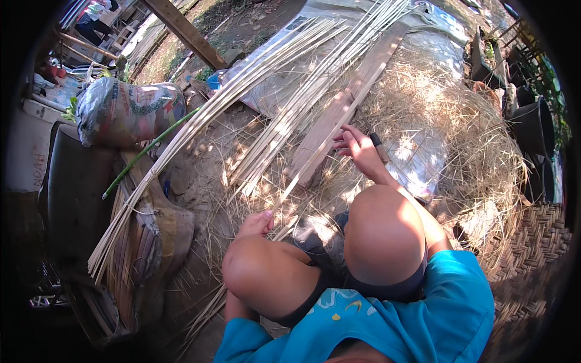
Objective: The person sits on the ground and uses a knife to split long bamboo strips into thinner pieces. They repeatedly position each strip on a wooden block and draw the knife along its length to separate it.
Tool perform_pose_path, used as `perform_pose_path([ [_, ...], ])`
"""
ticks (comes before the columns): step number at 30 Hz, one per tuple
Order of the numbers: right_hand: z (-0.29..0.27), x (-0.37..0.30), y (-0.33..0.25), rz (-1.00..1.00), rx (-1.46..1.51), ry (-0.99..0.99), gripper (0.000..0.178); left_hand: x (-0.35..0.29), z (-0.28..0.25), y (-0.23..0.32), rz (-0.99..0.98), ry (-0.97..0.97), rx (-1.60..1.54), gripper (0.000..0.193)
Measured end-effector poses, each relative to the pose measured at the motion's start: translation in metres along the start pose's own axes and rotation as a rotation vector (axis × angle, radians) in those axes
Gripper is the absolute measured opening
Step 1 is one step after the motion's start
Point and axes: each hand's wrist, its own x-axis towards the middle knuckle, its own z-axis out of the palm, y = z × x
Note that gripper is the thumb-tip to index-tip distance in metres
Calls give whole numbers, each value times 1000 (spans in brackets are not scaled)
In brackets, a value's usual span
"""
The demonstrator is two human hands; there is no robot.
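Observation:
My left hand, closed in a pinch beside my left knee, grips the near end of a pale bamboo strip. The strip slants up and away over a long wooden plank. At the strip's right side is my right hand, its fingers spread and partly bent; whether they touch the strip I cannot tell. Close by that hand is a short dark object with a tan part, its kind unclear. More thin strips lie along the plank's left.
Another bundle of strips crosses on the left, beside a green stick and a stuffed sack. Curly shavings heap up on the right above a woven mat. A wooden post slants at the far left.

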Motion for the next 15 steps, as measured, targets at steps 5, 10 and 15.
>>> perform_pose_path([
  [5, 15, -8, -32, -81, -332, 234, 26, -15, 27, 11, 94, 135, 92, 49],
  [10, 6, -41, -25, -725, -571, -69, 10, -22, 44, 26, 198, 275, 232, 46],
  [15, 0, -26, -84, -401, -659, 208, 35, -23, 41, 12, 246, 335, 276, 47],
])
